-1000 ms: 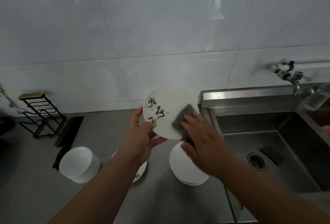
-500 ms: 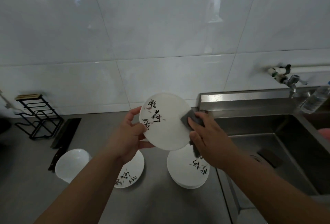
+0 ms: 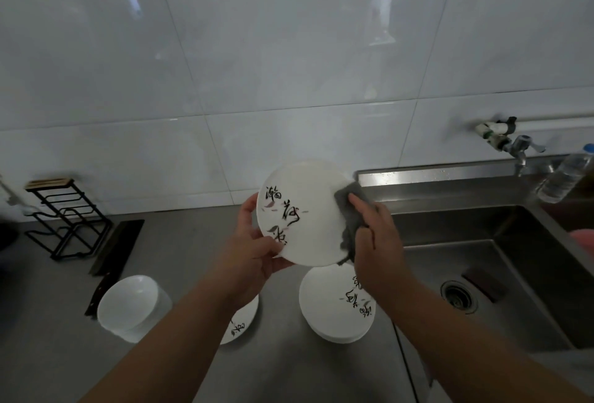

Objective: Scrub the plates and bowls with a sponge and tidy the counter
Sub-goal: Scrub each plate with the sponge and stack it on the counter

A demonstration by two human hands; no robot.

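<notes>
the right hand's fingers (image 3: 357, 204) lie across a grey sponge (image 3: 346, 197), curled round it and pressing it onto the right edge of a white plate (image 3: 308, 219). the right hand (image 3: 379, 242) covers most of the sponge, and its lower end pokes out under the plate's rim. the left hand (image 3: 254, 251) grips the plate's opposite edge, thumb on the face near the bottom, fingers wrapped behind the rim. the plate is held tilted up off the counter (image 3: 289, 370), face toward the camera, just left of the sink (image 3: 514, 258).

this looks like the scrubbing step, one plate in hand. the next move probably calls for wiping the sponge over the rest of the face, then turning the plate in the left hand's grip to reach the back, holding firm so it does not slip.

below the hands sits a stack of plates (image 3: 324, 306). another plate (image 3: 239, 327) lies half hidden under the left forearm, and a stack of bowls (image 3: 131, 306) sits further left.

the held plate carries black brush-written characters down its left side with small leaf marks. similar writing shows on the top plate of the stack and on the hidden one. i cannot read any of it surely. the bottle (image 3: 562, 177) by the tap (image 3: 519, 145) shows no legible label.
</notes>
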